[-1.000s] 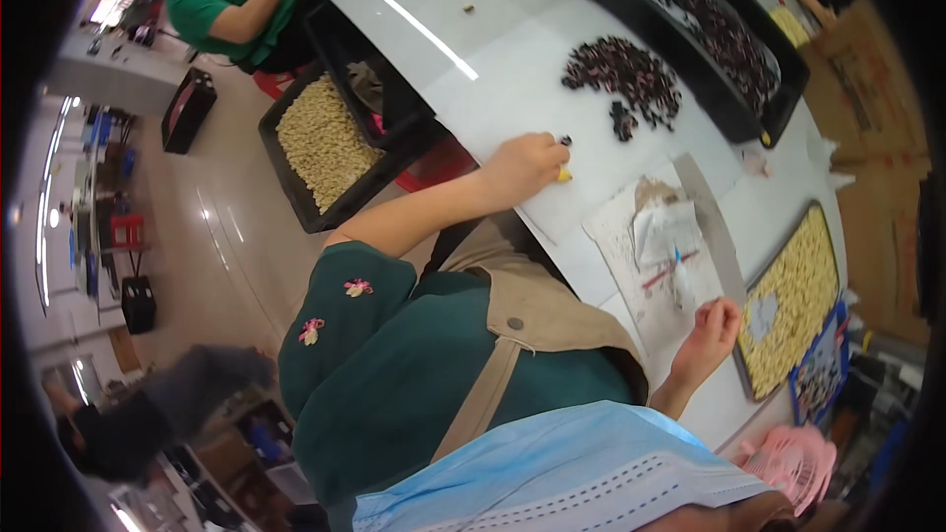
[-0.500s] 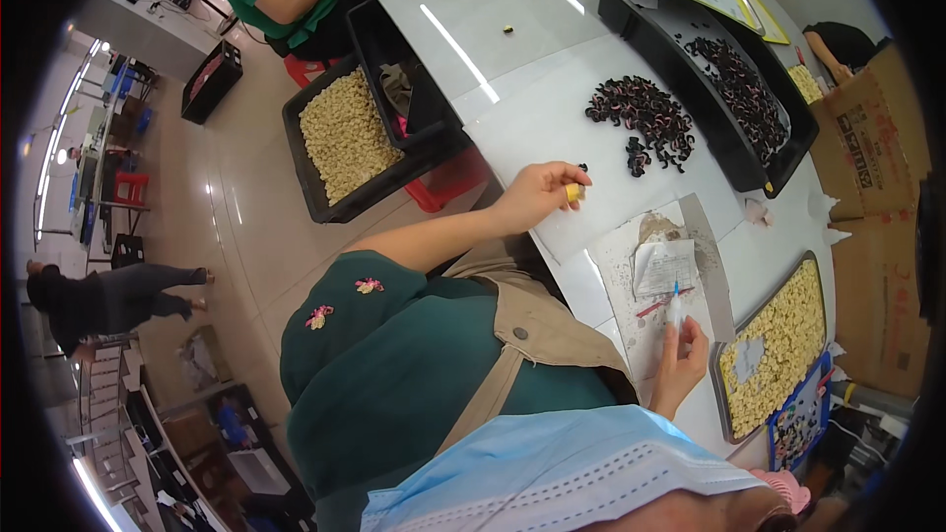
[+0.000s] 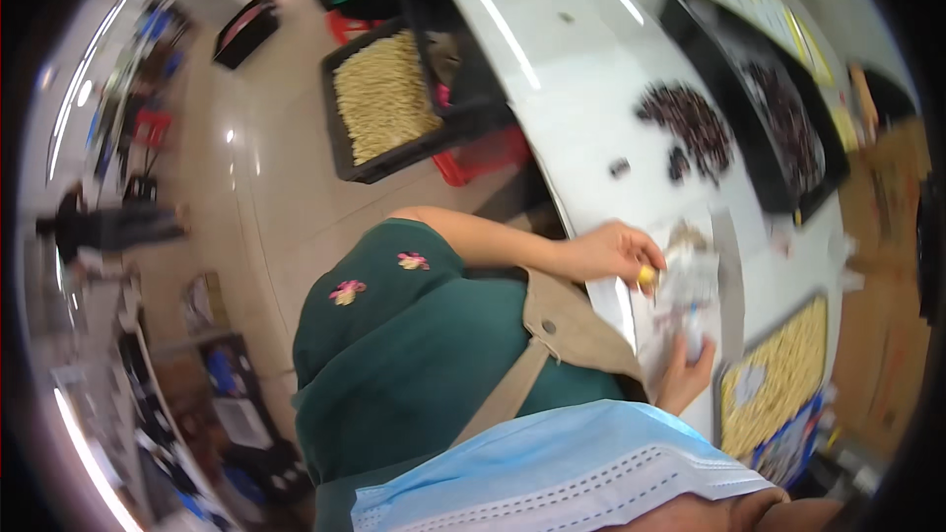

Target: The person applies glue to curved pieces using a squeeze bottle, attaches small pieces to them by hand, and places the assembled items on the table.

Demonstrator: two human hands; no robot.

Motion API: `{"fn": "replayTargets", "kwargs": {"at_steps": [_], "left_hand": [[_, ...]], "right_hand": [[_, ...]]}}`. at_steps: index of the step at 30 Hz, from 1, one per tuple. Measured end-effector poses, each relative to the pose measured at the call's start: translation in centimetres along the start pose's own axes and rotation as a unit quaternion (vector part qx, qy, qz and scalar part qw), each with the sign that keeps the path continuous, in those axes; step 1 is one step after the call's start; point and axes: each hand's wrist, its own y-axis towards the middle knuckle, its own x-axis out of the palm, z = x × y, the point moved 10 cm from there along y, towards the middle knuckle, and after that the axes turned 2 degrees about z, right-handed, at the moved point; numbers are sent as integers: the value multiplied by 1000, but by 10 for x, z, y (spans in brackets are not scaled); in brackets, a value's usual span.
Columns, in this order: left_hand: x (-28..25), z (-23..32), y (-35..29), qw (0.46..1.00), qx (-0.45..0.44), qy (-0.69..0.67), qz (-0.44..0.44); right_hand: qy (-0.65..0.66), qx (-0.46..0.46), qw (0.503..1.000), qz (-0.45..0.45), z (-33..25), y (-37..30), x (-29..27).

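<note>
- Right hand (image 3: 684,376): grasping one pale bluish translucent bottle (image 3: 695,337).
- Left hand (image 3: 609,253): pinching one small yellow piece (image 3: 646,277), near the bottle.
- White glossy tabletop (image 3: 581,69): one large heap of small dark pieces (image 3: 690,126), one small dark cluster (image 3: 678,166), one lone dark lump (image 3: 619,168).

Bright, cool light reaches my feed, with tube lights (image 3: 96,458) glowing along the left rim and white streaks of glare on the glossy counter (image 3: 572,108). Blur smears the dark pieces (image 3: 688,128), the left hand (image 3: 613,251), the right hand (image 3: 683,376) and its pale tube (image 3: 694,340) (I can't read fine detail). Straight edges bow toward black corners.
</note>
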Motion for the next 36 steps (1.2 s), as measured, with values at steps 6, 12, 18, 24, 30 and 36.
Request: {"fn": "replayTargets", "kwargs": {"at_steps": [6, 12, 18, 24, 30, 36], "left_hand": [[2, -12, -4, 994, -98, 34, 27], [18, -39, 5, 985, -173, -3, 8], [22, -47, 2, 983, -184, -10, 0], [16, -46, -2, 983, -182, -1, 8], [13, -43, -4, 985, -173, -8, -2], [14, -44, -5, 985, -171, -11, -5]], "right_hand": [[209, 42, 973, 84, -8, -11, -3], [340, 53, 930, 128, -23, -31, -17], [200, -75, 964, 159, -48, -42, -31], [168, -123, 964, 164, -64, -42, -31], [161, -124, 970, 134, -72, -39, -21], [163, -119, 971, 125, -76, -37, -18]]}}
